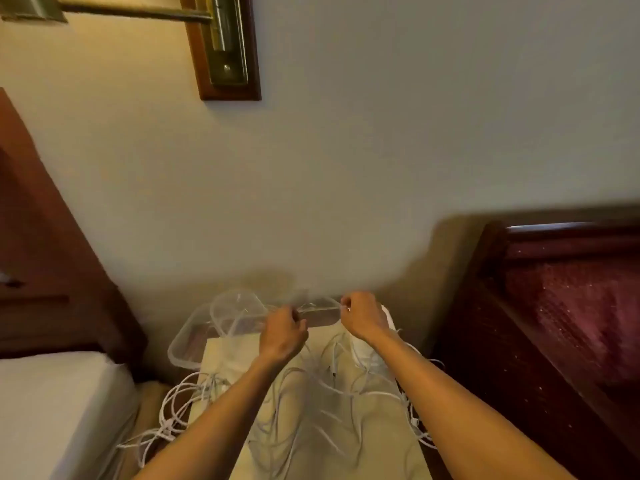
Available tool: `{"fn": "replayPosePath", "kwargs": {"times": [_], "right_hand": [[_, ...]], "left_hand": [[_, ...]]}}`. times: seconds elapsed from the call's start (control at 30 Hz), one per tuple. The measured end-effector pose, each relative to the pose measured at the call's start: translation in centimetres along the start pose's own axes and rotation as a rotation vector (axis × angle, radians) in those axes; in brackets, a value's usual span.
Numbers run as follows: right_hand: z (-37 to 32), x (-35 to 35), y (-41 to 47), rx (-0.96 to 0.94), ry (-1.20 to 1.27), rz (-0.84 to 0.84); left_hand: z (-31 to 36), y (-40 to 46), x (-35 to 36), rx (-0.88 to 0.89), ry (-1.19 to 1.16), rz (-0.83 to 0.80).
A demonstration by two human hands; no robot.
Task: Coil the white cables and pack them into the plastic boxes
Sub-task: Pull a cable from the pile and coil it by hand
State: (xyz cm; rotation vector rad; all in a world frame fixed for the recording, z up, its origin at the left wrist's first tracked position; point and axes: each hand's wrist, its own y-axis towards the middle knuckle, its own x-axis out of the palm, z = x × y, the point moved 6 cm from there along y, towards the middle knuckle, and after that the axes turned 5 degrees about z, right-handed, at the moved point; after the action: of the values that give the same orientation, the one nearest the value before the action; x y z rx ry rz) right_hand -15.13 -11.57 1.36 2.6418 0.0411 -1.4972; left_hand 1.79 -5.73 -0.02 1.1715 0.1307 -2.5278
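Note:
Several loose white cables [311,393] lie tangled over a pale cloth [239,362] on a small table and spill off its left side [180,403]. My left hand [282,332] and my right hand [363,315] are raised side by side above the table, each pinching one white cable that stretches taut between them [320,309]. Clear plastic boxes [194,337] sit at the back left of the table, just beyond my left hand; a second clear box [239,306] leans on the first. The picture is blurred.
A white bed [59,410] lies at the left, below a dark wooden headboard [48,258]. A dark red upholstered chair [554,306] stands at the right. The wall behind carries a brass lamp bracket [225,43]. A white object [388,317] sits behind my right hand.

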Motion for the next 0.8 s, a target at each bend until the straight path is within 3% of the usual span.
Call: {"fn": "replayPosePath", "kwargs": {"times": [0.23,0.4,0.6,0.8], "right_hand": [[1.2,5.3,5.3,0.033,-0.215,-0.108],[0.7,4.9,5.2,0.007,-0.156,-0.027],[-0.6,-3.7,1.2,-0.070,0.061,0.202],[2.2,-10.6,-9.9,-0.036,0.244,0.360]], "left_hand": [[-1.6,4.1,3.8,-0.111,0.280,0.067],[-1.0,4.1,3.4,-0.116,0.311,0.051],[3.6,1.4,-2.6,0.034,0.090,0.203],[8.1,-10.0,-6.7,0.317,-0.167,0.290]]}}
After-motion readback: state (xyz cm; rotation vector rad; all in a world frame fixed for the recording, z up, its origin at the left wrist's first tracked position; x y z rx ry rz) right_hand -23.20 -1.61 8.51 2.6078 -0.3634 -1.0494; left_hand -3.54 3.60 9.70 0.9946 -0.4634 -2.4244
